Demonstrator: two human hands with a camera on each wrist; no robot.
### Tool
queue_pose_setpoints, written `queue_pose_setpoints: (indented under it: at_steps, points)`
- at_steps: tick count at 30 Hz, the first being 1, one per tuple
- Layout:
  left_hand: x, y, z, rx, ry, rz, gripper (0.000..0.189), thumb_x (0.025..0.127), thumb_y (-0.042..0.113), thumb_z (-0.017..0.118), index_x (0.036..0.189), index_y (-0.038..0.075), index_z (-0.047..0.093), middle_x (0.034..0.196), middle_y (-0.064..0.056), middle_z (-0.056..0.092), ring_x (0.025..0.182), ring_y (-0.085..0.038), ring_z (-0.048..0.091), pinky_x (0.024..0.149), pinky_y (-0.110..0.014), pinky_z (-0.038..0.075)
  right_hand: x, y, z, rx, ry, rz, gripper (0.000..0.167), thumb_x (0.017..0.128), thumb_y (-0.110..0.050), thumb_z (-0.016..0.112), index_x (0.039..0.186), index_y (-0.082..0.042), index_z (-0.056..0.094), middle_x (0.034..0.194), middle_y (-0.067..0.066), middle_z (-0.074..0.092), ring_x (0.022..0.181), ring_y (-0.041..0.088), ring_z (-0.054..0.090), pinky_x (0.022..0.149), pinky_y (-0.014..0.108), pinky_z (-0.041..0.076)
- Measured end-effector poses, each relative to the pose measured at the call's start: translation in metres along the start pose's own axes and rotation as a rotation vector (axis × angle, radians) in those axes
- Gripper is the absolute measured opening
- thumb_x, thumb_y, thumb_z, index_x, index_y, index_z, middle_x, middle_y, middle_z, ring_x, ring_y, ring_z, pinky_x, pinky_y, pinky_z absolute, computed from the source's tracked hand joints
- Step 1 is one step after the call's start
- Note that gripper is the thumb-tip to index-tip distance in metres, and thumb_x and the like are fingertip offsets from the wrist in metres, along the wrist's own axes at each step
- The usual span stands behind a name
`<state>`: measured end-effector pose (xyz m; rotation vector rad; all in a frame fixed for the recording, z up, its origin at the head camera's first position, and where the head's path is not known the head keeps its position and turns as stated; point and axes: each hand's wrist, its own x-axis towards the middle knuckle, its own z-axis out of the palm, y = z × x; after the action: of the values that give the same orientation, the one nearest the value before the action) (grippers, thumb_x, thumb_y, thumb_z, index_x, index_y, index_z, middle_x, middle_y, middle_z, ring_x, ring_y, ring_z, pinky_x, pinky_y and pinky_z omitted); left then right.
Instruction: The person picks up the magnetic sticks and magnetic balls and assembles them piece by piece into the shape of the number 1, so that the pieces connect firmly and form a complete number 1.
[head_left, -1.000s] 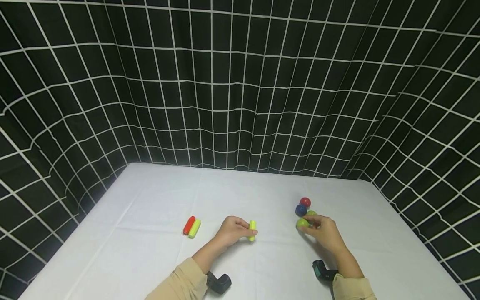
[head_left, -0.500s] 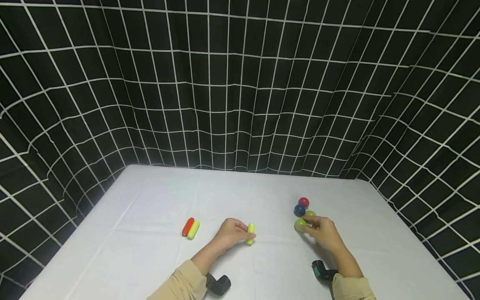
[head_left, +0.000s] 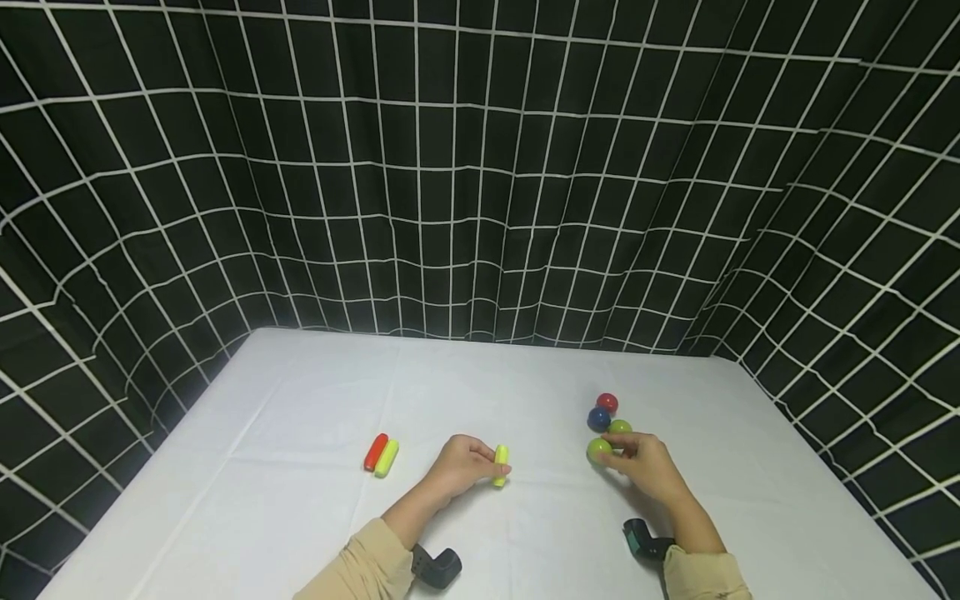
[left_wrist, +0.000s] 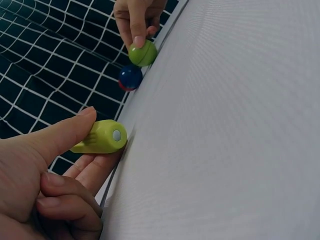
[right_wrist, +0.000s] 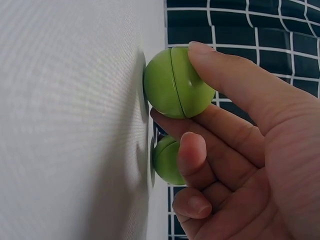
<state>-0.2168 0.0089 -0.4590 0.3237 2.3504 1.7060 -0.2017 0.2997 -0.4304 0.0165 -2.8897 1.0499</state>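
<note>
My left hand [head_left: 463, 465] pinches a yellow-green stick [head_left: 501, 465] between thumb and fingers, low over the white table. In the left wrist view the stick [left_wrist: 102, 137] shows a ribbed side and a pale round spot on its end. Over on the right, my right hand [head_left: 647, 465] pinches a green ball [head_left: 599, 451]. A seam runs round that ball [right_wrist: 177, 82] in the right wrist view, where it sits at the table surface. Just behind it lie a second green ball [head_left: 620, 427], a blue ball [head_left: 598, 418] and a red ball [head_left: 607, 402], close together.
Left of my left hand, a red stick [head_left: 377, 452] and another yellow-green stick [head_left: 387, 458] lie side by side on the white table [head_left: 300, 517]. A black curtain [head_left: 465, 167] with a white grid surrounds the table's back and sides. Dark devices [head_left: 437, 569] sit at both wrists.
The whole head view has shifted very slightly left. Both hands keep their grips, and the sticks and balls stay where they were on the table.
</note>
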Motion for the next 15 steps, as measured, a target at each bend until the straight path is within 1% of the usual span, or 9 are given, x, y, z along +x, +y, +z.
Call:
queue_pose_setpoints:
  at_steps: [7,12,15]
  points:
    - [0.0023,-0.0010,-0.0002,-0.013,0.004,0.011,0.025,0.071,0.019,0.078,0.081,0.000,0.066,0.071,-0.007,0.069,0.065,-0.011,0.060,0.061,-0.024,0.046,0.0006,0.0006,-0.0002,0.001,0.008,-0.004,0.043,0.076,-0.024,0.076,0.108,0.002,0.066,0.075,0.005,0.057,0.070,0.013,0.044,0.055,0.022,0.039]
    - [0.0022,-0.0019,0.0003,-0.021,0.002,0.009,0.025,0.070,0.018,0.079,0.080,0.000,0.066,0.070,-0.007,0.069,0.065,-0.011,0.059,0.061,-0.024,0.046,-0.0007,-0.0016,0.0003,0.002,0.010,-0.001,0.041,0.074,-0.023,0.077,0.105,0.001,0.066,0.083,0.008,0.062,0.073,0.014,0.046,0.058,0.022,0.040]
    - [0.0015,-0.0020,0.0004,-0.019,0.003,0.006,0.025,0.070,0.018,0.079,0.080,0.000,0.066,0.070,-0.006,0.068,0.064,-0.011,0.059,0.061,-0.024,0.046,-0.0004,-0.0040,0.0013,0.013,0.006,-0.019,0.039,0.074,-0.020,0.078,0.104,0.002,0.066,0.082,0.008,0.061,0.072,0.014,0.045,0.058,0.022,0.040]
